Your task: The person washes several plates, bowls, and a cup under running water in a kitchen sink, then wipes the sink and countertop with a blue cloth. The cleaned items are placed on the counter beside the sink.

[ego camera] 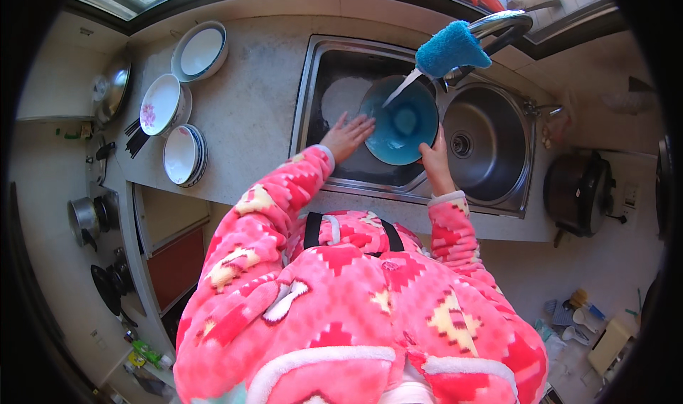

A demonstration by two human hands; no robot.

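Observation:
A wide blue bowl (384, 132) is tilted under a stream of water (403, 86) over the left sink basin (320, 65). My right hand (437, 158) grips its lower right rim. At its left edge, my left hand (348, 134) has its fingers extended and somewhat spread; whether they touch the bowl is unclear. A pale round dish (341, 99) lies in the basin behind the bowl. A blue cloth (451, 49) is wrapped around the spout of the curved metal faucet (512, 22), and the water falls from beneath it.
The round right basin (485, 137) has a drain. Stacked bowls (181, 156), more bowls (160, 105) and a large white bowl (200, 52) stand on the left of the countertop (256, 100), beside dark chopsticks (137, 141). A dark electric cooker (576, 193) stands at the right.

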